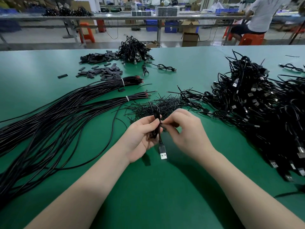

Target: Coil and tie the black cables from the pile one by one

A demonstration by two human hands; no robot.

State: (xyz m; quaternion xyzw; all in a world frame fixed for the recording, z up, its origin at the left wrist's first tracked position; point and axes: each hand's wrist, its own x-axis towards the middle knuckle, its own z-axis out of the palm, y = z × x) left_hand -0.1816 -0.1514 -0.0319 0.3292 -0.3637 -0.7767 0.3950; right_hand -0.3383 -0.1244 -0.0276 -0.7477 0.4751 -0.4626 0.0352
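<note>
My left hand (pixel 142 138) grips a coiled black cable (pixel 156 120) upright above the green table (pixel 165 187). The cable's USB plug (pixel 162 152) hangs below my palm. My right hand (pixel 186 131) pinches a thin black twist tie (pixel 166 123) at the coil's middle. Just behind my hands lies a heap of loose black twist ties (pixel 161 104). A large pile of black USB cables (pixel 264 113) fills the right side of the table.
Long black wire bundles (pixel 57 113) bound with white ties spread across the left. Black sleeve pieces (pixel 102 66) and a smaller cable heap (pixel 133 50) lie at the back. A seated person (pixel 257 19) works at another bench beyond the table's far edge.
</note>
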